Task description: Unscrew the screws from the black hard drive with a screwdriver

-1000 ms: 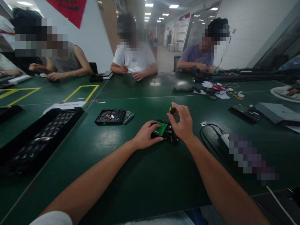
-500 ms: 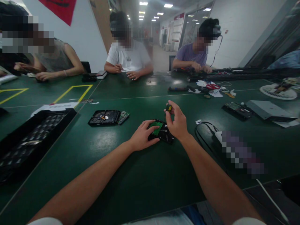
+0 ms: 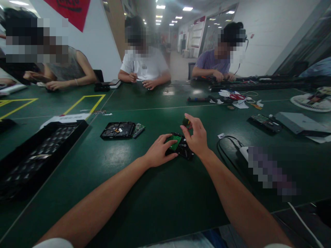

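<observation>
A black hard drive (image 3: pixel 185 148) with a green circuit board (image 3: pixel 175 142) lies on the green table (image 3: pixel 155 193) in front of me. My left hand (image 3: pixel 160 151) rests on its left side, with fingers spread over the board and along the near edge. Above the drive's right part, my right hand (image 3: pixel 195 133) grips a small screwdriver by its dark green and yellow handle (image 3: pixel 185 121). The screwdriver's tip is too small to make out.
A black tray (image 3: pixel 15 172) is at the left, near an opened drive (image 3: pixel 117 130) and loose board (image 3: pixel 139 130). A power strip (image 3: pixel 244 151) with cables, another drive (image 3: pixel 265 123) and a grey metal box (image 3: pixel 301 124) lie right. Three people sit opposite.
The whole view has shifted slightly. My right hand's fingers have changed their hold on the screwdriver handle, and its yellow mark shows less. My left hand stays on the drive.
</observation>
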### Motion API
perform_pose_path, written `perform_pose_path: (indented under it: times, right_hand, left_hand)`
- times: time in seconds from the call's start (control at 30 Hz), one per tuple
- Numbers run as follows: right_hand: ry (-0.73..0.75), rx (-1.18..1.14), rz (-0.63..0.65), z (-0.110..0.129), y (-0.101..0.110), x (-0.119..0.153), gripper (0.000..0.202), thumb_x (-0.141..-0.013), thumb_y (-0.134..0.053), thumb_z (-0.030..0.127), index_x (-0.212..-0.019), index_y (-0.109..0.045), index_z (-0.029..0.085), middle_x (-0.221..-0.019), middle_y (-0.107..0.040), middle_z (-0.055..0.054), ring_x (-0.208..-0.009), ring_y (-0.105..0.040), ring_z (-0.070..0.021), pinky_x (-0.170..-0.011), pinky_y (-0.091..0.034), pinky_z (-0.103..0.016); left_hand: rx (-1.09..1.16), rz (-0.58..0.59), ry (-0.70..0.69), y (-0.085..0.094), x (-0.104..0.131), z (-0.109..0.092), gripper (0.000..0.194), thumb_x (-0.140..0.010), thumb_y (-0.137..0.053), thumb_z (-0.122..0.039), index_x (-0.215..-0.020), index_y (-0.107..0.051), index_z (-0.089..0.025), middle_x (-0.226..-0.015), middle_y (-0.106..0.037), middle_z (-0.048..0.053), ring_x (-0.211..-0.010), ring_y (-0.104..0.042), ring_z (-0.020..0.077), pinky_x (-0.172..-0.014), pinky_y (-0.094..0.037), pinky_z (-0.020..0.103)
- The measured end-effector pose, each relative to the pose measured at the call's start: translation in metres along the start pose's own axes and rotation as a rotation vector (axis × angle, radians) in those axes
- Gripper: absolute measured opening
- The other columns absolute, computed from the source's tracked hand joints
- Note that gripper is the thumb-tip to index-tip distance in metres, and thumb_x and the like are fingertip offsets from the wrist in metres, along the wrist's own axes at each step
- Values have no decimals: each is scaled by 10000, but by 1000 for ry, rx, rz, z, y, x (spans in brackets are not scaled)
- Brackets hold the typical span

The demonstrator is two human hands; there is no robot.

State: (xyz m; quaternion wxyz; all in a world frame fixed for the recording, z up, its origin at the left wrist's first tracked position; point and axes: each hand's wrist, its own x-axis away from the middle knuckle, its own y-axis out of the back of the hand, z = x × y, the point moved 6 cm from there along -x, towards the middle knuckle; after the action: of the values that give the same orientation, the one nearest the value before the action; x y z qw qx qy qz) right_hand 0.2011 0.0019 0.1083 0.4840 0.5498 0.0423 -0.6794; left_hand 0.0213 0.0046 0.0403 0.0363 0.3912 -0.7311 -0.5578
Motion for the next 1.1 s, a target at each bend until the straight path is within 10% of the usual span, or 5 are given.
perform_pose_path:
  times: [1.1]
  right_hand:
    - [-32,43,-92,-9,4,-4,501,-945,-719,451,-1376,-509,308,-1141,-608,-73,-871,-634,-240,-781,-610,-451]
  left_hand:
    - [17,20,20,-1,0,3,630,-921,-680,-545,-1471,-541,-270,-1558,-442,164,-1448,-434,383,-1159,-439,612]
